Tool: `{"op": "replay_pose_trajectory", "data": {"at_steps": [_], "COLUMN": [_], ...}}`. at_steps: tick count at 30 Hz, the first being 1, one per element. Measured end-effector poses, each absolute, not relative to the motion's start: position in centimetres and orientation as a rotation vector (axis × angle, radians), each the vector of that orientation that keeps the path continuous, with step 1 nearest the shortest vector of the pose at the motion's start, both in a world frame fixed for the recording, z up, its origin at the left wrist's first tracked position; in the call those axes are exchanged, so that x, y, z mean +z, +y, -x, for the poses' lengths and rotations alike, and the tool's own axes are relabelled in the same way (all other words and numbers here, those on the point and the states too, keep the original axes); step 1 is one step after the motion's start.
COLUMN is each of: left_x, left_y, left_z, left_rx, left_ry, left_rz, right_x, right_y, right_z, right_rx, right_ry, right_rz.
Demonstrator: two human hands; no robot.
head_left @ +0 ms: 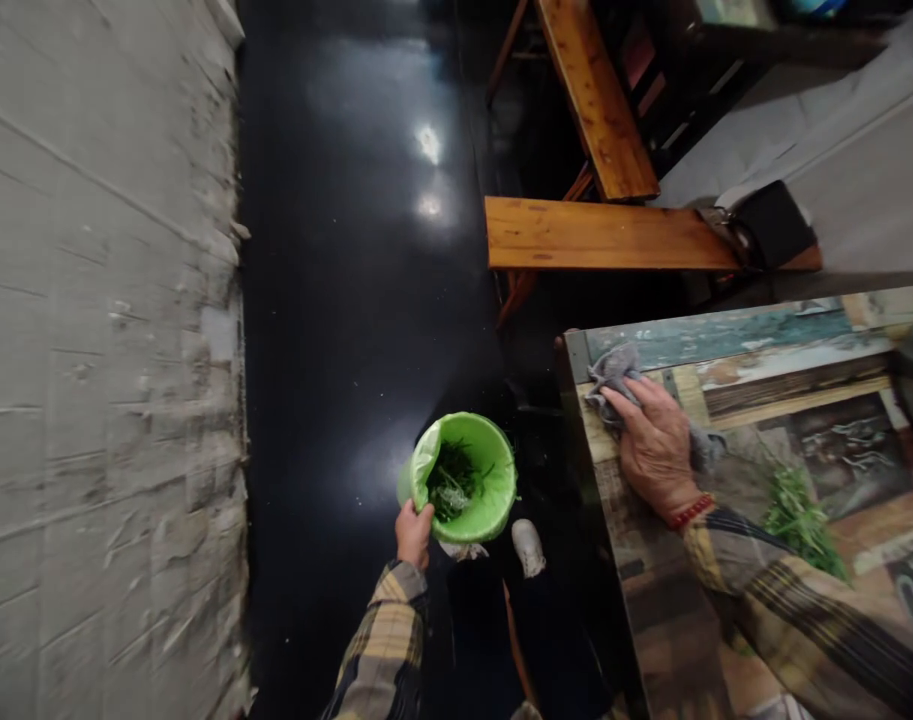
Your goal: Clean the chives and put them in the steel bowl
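My left hand [413,533] is closed on the near rim of a green bin [477,500], held low over the dark floor. The bin has a green liner and green plant scraps inside. My right hand [653,442] lies on a grey cloth [613,375], fingers pressed down on it, at the left corner of a table with a painted, worn top [756,345]. A small heap of green stems [801,515] lies on the table just right of my right forearm. Both sleeves are plaid.
A rough whitewashed brick wall [103,380] fills the left. Two wooden benches [598,235] stand beyond the table on the glossy black floor [351,250]. A black object [771,225] sits on the nearer bench's right end. My shoe [529,547] shows beside the bin.
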State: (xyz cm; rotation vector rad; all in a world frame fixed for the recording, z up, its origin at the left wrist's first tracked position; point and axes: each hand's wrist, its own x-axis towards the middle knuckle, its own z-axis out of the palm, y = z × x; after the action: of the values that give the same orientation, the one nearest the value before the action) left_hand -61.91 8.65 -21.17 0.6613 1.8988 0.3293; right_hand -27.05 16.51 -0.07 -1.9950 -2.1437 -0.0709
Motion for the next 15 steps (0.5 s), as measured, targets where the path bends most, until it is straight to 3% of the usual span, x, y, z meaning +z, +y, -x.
{"op": "replay_pose_trajectory", "data": {"at_steps": [7,15], "left_x": [-8.7,-0.1], "left_y": [4.7,0.5], "left_z": [62.1,58.7], "left_rx": [0.379,0.492], "left_ry": [1.902,1.781], "left_rz": [-0.721,-0.669], "right_x": [-0.1,3.2], "right_y": [16.8,17.7], "right_z": [27.3,28.3], "right_rx": [0.173,0.446], "right_ry": [-2.034,-1.865], "right_rz": [2.008,1.85]}}
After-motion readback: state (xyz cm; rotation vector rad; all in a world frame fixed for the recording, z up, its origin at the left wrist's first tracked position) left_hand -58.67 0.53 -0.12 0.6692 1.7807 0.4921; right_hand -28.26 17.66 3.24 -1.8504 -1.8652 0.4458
